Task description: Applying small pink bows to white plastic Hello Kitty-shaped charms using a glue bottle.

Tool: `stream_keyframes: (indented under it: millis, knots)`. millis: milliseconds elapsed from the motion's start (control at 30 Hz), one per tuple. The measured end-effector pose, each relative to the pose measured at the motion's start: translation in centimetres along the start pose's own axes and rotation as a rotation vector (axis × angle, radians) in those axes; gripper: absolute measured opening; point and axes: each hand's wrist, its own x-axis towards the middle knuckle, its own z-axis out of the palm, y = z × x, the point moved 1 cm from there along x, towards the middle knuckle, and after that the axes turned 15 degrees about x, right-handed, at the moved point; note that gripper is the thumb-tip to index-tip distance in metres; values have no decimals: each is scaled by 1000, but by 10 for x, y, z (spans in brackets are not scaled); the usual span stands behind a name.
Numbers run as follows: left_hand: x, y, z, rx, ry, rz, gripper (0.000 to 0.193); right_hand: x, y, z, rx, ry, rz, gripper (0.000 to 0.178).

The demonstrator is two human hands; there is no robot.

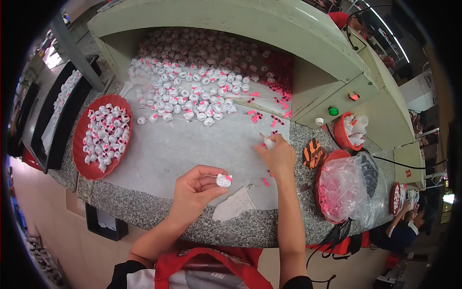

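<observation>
Between the thumb and fingers of my left hand (195, 190) is a small white figurine head (223, 181) with a pink bow, held just above the paper-covered worktop (192, 149). My right hand (279, 155) is closed around a small white squeeze bottle (269, 143); its thin tip points away from me, toward the loose pink bows (254, 117). The hand hides most of the bottle. Beyond both hands lies a big heap of white heads (192, 89), many with pink bows, reaching under the pale green machine hood (231, 19).
On the left stands a red scalloped tray (81, 161) of white and pink heads, with a black bin (43, 156) farther left. To the right are an orange-black cloth (314, 153), a red cup (338, 130) and a plastic bag of pink pieces (339, 183). Another person (404, 231) sits far right.
</observation>
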Motion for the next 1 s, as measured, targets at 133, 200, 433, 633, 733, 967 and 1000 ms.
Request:
stream_keyframes:
  millis: [133,200,433,633,733,967,1000]
  knots:
    - [4,-2,-1,31,33,10,31,4,2,-4,-236,19,-31,25]
    - [6,-4,1,51,39,9,31,-13,9,-6,-123,28,-43,26]
    - [4,-1,16,96,6,13,33,11,12,-7,-93,0,-119,32]
    - [8,-6,8,62,66,32,32,-6,13,-15,60,-75,-157,23]
    - [11,-10,10,56,65,33,30,-59,-25,-31,801,-296,-142,10]
    - [9,-10,7,14,0,163,29,-90,-65,-16,880,-266,56,10]
    - [9,-10,7,53,-6,209,30,-90,-60,-17,887,-250,57,10]
